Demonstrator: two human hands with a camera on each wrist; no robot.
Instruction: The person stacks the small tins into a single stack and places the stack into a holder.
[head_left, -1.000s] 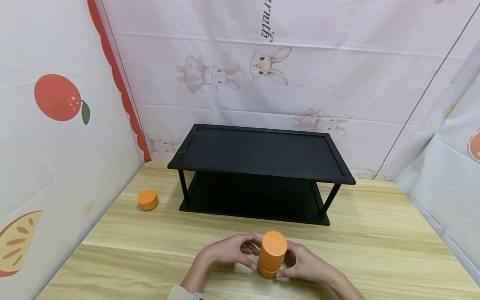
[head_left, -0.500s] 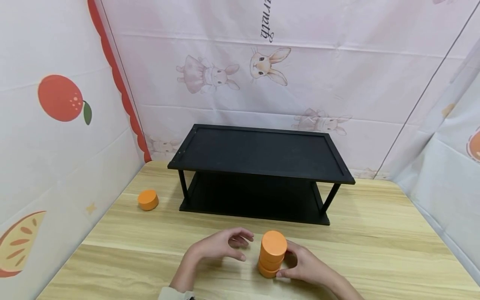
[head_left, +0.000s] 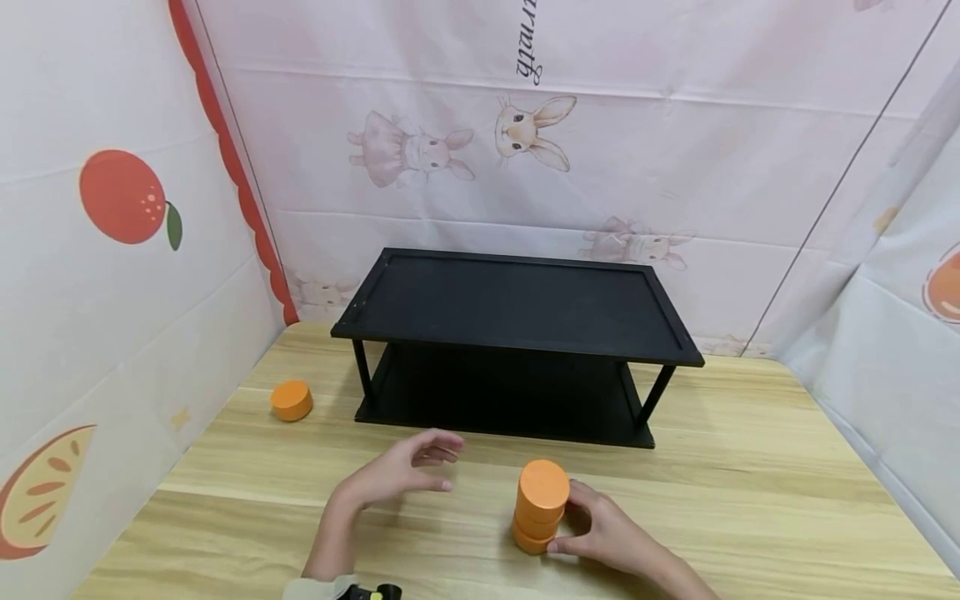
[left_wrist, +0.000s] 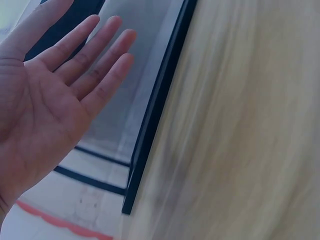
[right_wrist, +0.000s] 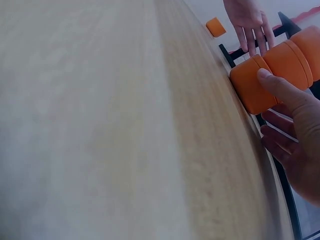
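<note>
A stack of orange round blocks point(head_left: 540, 504) stands upright on the wooden table, near the front. My right hand point(head_left: 606, 529) holds it from the right side. In the right wrist view, the thumb point(right_wrist: 280, 86) presses on the lowest block while the other fingers curl behind. To the left of the stack, my left hand point(head_left: 405, 467) hovers over the table, touching nothing. Its fingers point(left_wrist: 100, 42) look spread and nearly straight in the left wrist view. A single orange round block point(head_left: 292, 401) lies by itself on the left part of the table.
Behind the hands stands a black two-tier rack point(head_left: 517, 304), its lower shelf point(head_left: 502, 392) close to the tabletop. Printed cloth point(head_left: 645, 150) hangs behind and on both sides of the table point(head_left: 750, 475).
My left hand has let go of the stack and moved away to the left and slightly forward, its fingers opening. The right hand stays at the stack, which has not moved on the table.
</note>
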